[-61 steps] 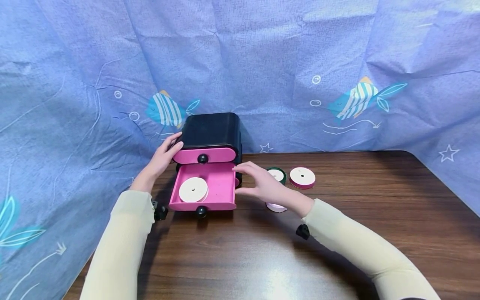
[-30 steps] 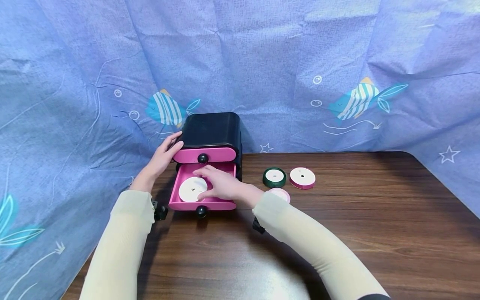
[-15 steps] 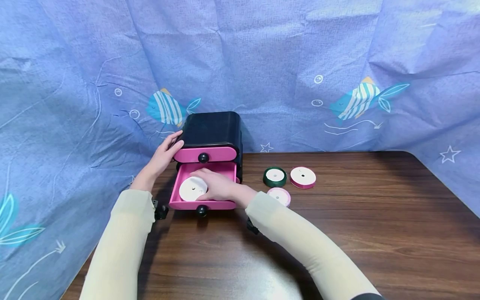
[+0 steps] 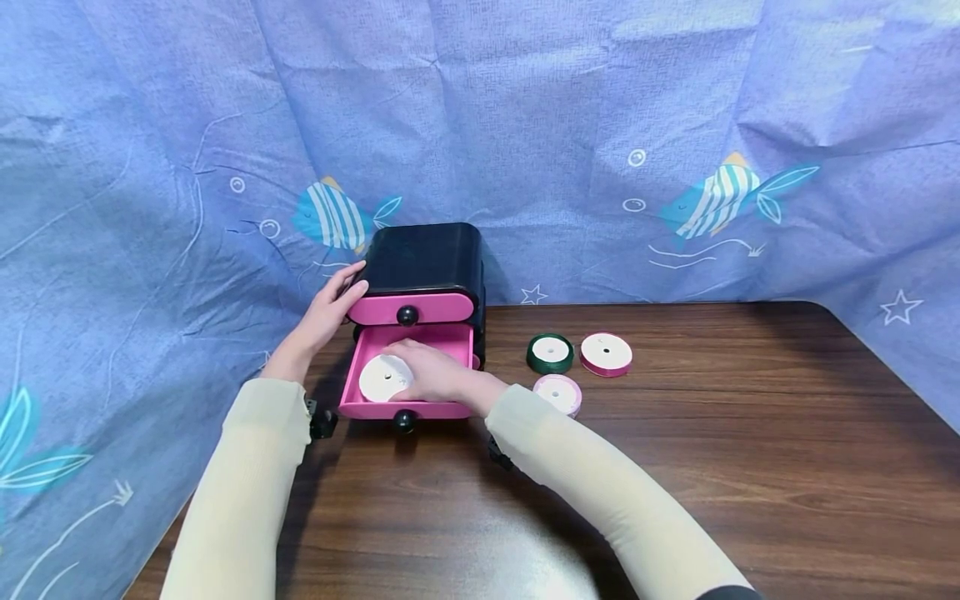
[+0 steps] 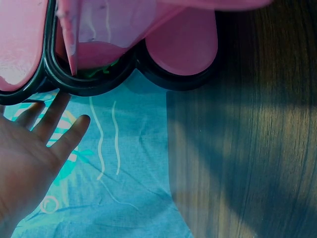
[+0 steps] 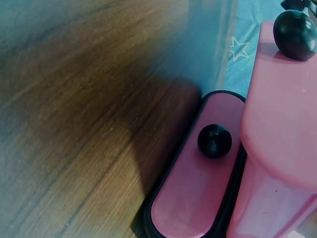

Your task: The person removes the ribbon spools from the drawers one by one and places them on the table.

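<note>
A small black chest of drawers [image 4: 423, 258] stands at the back left of the table. Its pink middle drawer [image 4: 446, 337] is pulled out, and a white ribbon spool [image 4: 383, 380] lies flat in it. My right hand [image 4: 437, 375] reaches into the drawer and grips the spool's right side between thumb and fingers. That hand is out of sight in the right wrist view. My left hand [image 4: 324, 317] rests on the chest's left side; in the left wrist view its fingers [image 5: 74, 134] are extended against the black casing.
Right of the chest, a green ribbon spool [image 4: 550, 354], a magenta ribbon spool [image 4: 606, 355] and a pale pink ribbon spool [image 4: 558, 394] lie on the wooden table [image 4: 720, 433]. The pink bottom drawer [image 6: 190, 198] is closed. A blue fish-print cloth [image 4: 555, 150] hangs behind.
My right hand has moved left from beside the drawer into it and closed round the white spool. The pale pink spool has come into fuller view. My left hand stays put.
</note>
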Demonstrator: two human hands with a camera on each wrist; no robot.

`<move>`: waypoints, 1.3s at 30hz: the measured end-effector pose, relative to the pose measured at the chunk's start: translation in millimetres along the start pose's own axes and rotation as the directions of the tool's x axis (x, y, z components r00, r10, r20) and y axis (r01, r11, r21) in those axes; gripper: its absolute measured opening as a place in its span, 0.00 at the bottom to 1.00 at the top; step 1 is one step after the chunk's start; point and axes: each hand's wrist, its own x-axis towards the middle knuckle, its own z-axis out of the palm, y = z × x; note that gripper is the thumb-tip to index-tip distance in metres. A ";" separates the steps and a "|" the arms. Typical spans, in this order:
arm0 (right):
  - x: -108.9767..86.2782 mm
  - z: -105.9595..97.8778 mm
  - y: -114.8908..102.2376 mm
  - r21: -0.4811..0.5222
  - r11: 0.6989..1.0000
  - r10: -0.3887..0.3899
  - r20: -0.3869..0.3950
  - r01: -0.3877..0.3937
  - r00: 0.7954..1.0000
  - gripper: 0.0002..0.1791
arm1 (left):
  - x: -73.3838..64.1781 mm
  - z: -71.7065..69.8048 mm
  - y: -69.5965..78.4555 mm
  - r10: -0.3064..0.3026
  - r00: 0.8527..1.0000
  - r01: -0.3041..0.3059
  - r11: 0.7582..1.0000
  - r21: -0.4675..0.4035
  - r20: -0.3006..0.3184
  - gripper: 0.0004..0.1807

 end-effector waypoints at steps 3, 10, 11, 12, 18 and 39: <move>-0.9 -0.5 -0.2 -0.015 1.000 0.007 -0.007 -0.007 1.000 0.39 | 0.4 0.5 -1.3 0.000 1.000 0.000 1.000 -0.005 0.003 0.35; -4.1 -1.1 1.3 0.003 0.999 0.038 -0.053 -0.038 0.998 0.42 | -6.4 1.6 12.1 -0.020 1.000 0.020 1.000 -0.023 0.015 0.34; -4.7 -1.7 1.1 0.006 0.999 0.039 -0.062 -0.039 0.997 0.42 | -9.0 2.0 17.0 -0.019 1.000 0.019 1.000 -0.024 0.016 0.34; -5.2 -2.2 1.1 0.008 0.999 0.040 -0.071 -0.040 0.997 0.43 | -11.6 2.6 21.8 -0.016 1.000 0.016 1.000 -0.023 0.017 0.33; -10.4 -6.5 1.2 0.050 0.998 0.040 -0.103 -0.035 0.994 0.43 | -20.2 4.3 36.3 -0.017 1.000 0.017 1.000 -0.010 0.022 0.33; -58.8 -29.8 3.6 0.194 0.981 0.018 -0.199 0.021 0.980 0.39 | -15.6 1.1 29.1 -0.021 0.999 0.022 0.998 -0.052 0.029 0.33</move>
